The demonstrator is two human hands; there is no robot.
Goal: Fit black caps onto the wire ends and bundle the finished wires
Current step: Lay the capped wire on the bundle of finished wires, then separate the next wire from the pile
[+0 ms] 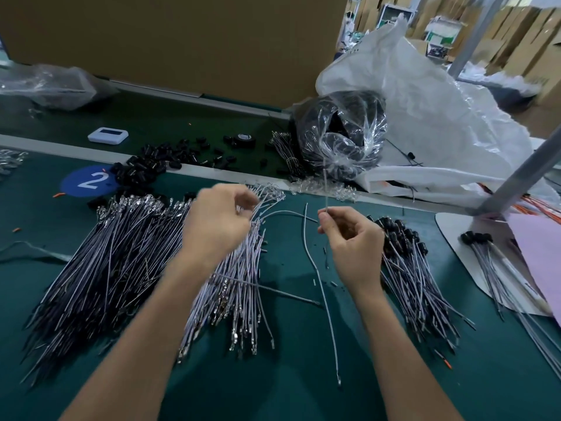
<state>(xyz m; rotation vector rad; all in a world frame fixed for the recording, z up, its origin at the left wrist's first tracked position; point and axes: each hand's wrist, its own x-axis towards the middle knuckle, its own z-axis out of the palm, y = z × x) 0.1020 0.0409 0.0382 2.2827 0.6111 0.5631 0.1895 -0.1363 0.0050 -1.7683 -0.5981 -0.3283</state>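
Grey thin wire [325,194] pinched near its lower end between thumb and forefinger of the right hand [352,235], other fingers loosely curled; held upright, clear of the green mat [291,375], probably to free a tip for capping. No cap visible in either hand.

Across the gap, fingers of the left hand [218,220] curled round a fan of wires [268,197] just below their metal tips, raising those ends off the middle heap, likely for picking out singles.

Between the two, one loose wire [317,271] trailing down the mat toward the near edge; gripped or merely lying there, impossible to tell.

Farther left, a broad heap of uncapped wires [106,262]; to the right, capped wires [409,268] fanned out, kept apart as finished stock, seemingly not yet tied.

Loose black caps [158,162] strewn along the far rail, well beyond both hands, so a forward reach over the heaps.

Open mat only in the strip between heaps and along the near edge; slanted metal post [516,177] and white sack [440,117] crowding the far right.
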